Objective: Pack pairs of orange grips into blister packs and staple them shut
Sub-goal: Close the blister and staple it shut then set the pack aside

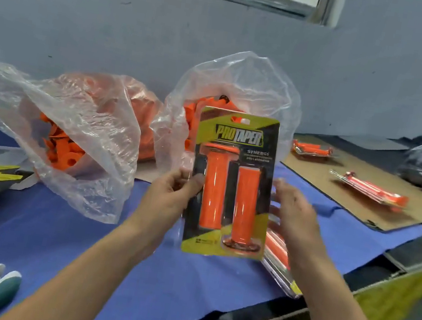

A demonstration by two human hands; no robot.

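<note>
The blister pack [239, 134], holding two orange grips [214, 194], is upright above the counter [52, 231]. The left hand [171, 192] pinches its left edge with thumb and fingers. The right hand [293, 210] is blurred at the right edge, so I cannot tell its hold. If the pack is unstapled, the shell could gape and drop a grip.

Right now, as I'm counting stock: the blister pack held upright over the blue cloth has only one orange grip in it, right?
Not one: the head view shows two orange grips side by side in the blister pack. It is held upright over the blue cloth, as you said.
</note>
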